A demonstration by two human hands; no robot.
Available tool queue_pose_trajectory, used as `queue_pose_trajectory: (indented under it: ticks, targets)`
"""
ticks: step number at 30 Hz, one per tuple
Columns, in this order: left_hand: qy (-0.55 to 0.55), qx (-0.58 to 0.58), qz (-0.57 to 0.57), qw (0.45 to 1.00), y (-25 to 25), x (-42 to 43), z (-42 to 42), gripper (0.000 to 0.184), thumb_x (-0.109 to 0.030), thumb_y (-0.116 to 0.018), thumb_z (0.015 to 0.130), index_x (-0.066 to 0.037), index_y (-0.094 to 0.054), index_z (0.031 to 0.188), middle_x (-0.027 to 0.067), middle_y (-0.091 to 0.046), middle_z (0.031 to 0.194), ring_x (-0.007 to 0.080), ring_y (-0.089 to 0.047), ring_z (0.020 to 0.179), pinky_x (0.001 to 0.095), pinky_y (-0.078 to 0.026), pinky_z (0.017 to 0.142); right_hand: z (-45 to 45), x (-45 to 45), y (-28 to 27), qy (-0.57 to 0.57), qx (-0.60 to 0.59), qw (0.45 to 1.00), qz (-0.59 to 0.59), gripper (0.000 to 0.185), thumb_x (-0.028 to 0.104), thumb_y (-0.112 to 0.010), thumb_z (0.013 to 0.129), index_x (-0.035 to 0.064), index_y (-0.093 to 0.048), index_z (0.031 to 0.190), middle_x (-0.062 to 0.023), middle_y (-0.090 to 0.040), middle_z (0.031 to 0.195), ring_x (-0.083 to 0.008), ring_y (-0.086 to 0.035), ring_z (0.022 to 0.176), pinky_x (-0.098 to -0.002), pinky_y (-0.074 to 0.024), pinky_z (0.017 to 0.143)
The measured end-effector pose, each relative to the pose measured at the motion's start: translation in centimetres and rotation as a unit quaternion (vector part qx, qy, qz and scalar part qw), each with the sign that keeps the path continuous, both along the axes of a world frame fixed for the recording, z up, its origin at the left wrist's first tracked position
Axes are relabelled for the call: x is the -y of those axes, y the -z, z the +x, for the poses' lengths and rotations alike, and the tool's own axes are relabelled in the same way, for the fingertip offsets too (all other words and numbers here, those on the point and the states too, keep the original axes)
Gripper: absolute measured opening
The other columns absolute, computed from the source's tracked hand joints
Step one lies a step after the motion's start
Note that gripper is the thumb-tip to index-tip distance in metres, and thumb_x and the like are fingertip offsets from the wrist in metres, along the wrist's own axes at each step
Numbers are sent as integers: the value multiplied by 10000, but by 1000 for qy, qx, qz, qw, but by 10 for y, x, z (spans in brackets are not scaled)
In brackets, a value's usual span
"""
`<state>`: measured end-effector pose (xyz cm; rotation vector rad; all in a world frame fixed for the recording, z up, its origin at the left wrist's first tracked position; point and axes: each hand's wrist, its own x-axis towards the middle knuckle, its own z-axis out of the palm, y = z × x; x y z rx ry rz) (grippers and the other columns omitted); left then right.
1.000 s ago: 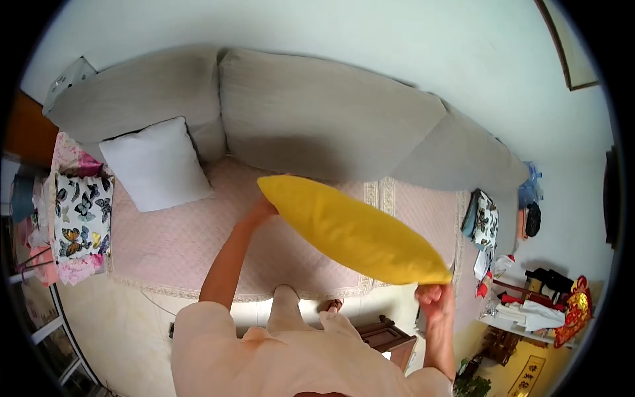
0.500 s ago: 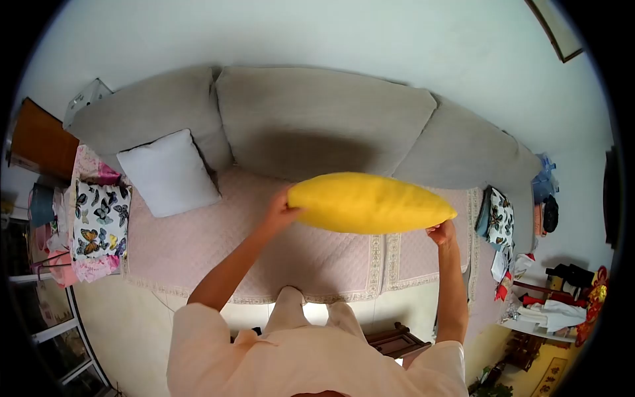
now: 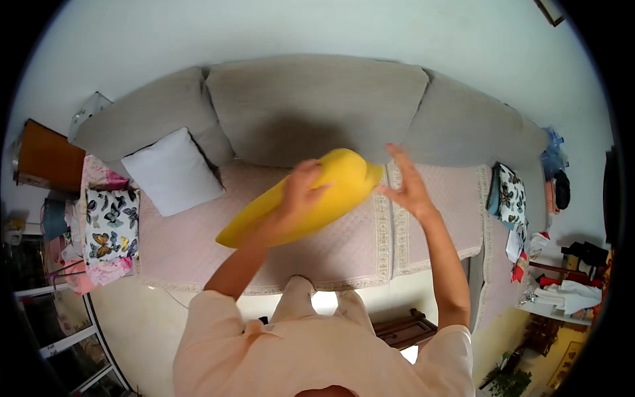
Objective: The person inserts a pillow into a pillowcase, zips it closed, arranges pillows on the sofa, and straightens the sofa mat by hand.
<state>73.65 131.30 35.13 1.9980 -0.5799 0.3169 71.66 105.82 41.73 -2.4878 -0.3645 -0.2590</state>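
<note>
Sofa reaches past yellow cushion edges; right fingers spread, left fingers: can't tell

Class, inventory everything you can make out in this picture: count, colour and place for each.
yellow cushion: one, yellow, above the sofa seat
plain cushion: one, whitish, sofa's left side
butterfly-print cushion: one, white patterned, far left
backrests: three, grey, along the wall
quilted cover: count unclear, pink, over the seats
wall: pale, behind the sofa
wooden panel: one, brown, far left
wooden furniture: one, dark brown, below the seat
floor: pale, around the person
plant: green, bottom right
clutter: count unclear, mixed colours, right
shirt: one, pale, bottom centre
left hand: one, against the yellow cushion
right hand: one, open, near its corner
</note>
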Motion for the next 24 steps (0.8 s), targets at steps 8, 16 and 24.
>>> queue_pose_trajectory:
  ticks: [8, 16, 24]
  targets:
    - [37, -46, 35, 998, -55, -12, -13, 197, -107, -670, 748, -14, -576, 894, 131, -589, 908, 266, -569, 845, 334, -457, 744, -9, -58, 27, -10, -188, 950, 250, 220, 113, -697, 782, 10, -605, 954, -15, -623, 860, -67, -555, 769, -233, -461, 688]
    - [-222, -365, -349, 834, 125, -117, -58, 416, -221, -593, 879, -119, -435, 1250, 46, -516, 1167, 193, -488, 1088, 335, -430, 879, -43, -41, -100, 246, -37, 792, 558, 267, 255, -620, 856, 38, -589, 1009, -52, -624, 923, -121, -589, 789, -253, -478, 698]
    - [221, -575, -657, 435, 137, 66, -85, 662, -403, -575, 864, -168, -247, 1389, 35, -311, 1400, 292, -301, 1279, 508, -415, 905, -117, 75, -176, 130, -8, 716, 686, 480, 387, -493, 907, 65, -456, 1261, -116, -528, 1221, -260, -554, 1040, -398, -453, 896]
